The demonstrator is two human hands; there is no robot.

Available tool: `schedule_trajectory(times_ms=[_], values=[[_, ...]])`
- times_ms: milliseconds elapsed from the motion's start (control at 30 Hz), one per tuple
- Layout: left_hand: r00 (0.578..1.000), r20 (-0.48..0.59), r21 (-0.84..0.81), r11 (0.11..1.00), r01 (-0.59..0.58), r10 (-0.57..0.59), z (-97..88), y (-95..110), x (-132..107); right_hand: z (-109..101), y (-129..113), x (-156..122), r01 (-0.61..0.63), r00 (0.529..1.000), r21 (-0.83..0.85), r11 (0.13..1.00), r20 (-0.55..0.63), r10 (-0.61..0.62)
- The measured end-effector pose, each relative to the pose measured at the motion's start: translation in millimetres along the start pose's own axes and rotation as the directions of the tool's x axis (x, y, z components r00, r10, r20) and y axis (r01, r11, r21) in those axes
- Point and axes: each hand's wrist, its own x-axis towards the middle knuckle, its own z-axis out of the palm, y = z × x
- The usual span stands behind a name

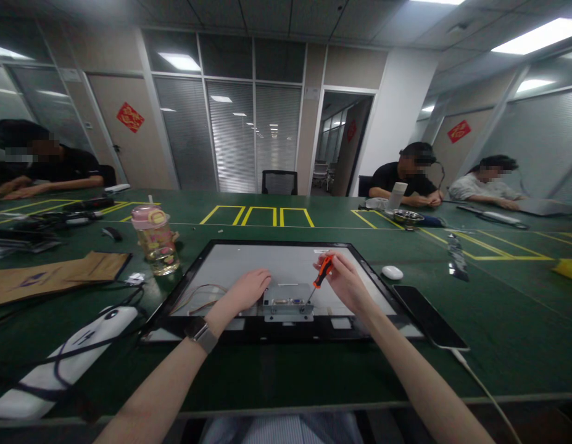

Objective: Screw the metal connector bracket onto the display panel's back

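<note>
A flat display panel [286, 259] with a black frame lies on the green table in front of me. On its near edge sits a metal bracket [289, 313] with a row of connector ports. My left hand [249, 291] reaches in from the left, its fingers closed at the bracket's rear left side; the fingertips are partly hidden. My right hand [348, 283] grips a screwdriver [323, 271] by its orange and black handle. The shaft slants down and left, its tip at the right end of the bracket. Thin cables [200, 296] lie on the panel's left part.
Left of the panel are a pink-lidded bottle [156, 240], a brown paper bag [58, 277] and a white power strip [68, 364] with black cords. Rightward lie a white earbud case [392, 272] and a plugged-in phone [429, 314]. Several people sit across the table.
</note>
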Motion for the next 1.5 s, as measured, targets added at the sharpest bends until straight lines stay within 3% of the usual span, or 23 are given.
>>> schedule_trajectory(times_ms=[467,767,967,1133,1300,1500], values=[[1.000,-0.002,0.000,1.000,0.017,-0.017,0.9,-0.6,0.3,-1.9,-1.5,0.1,-0.015,0.999,-0.041,0.999,0.032,0.017],[1.000,-0.002,-0.018,0.999,0.026,-0.026,-2.8,2.5,-1.0,-5.0,4.6,1.6,0.064,0.992,-0.202,0.977,-0.097,-0.085],[1.000,-0.005,-0.002,1.000,0.013,-0.013,-3.8,3.8,-0.9,-3.6,6.7,-0.4,0.099,0.995,-0.192,0.976,0.007,-0.100],[1.000,-0.007,-0.009,1.000,0.015,-0.015,-0.5,0.4,0.4,-8.2,9.7,0.4,0.125,0.985,-0.361,0.924,-0.063,-0.158],[1.000,-0.012,-0.016,1.000,0.025,-0.025,-0.8,1.7,-0.4,-4.8,7.3,-0.1,0.103,0.994,-0.253,0.962,-0.013,-0.110],[1.000,-0.007,-0.004,1.000,0.023,-0.023,-2.8,3.4,-1.0,-8.0,8.5,1.0,0.125,0.980,-0.349,0.929,-0.101,-0.170]])
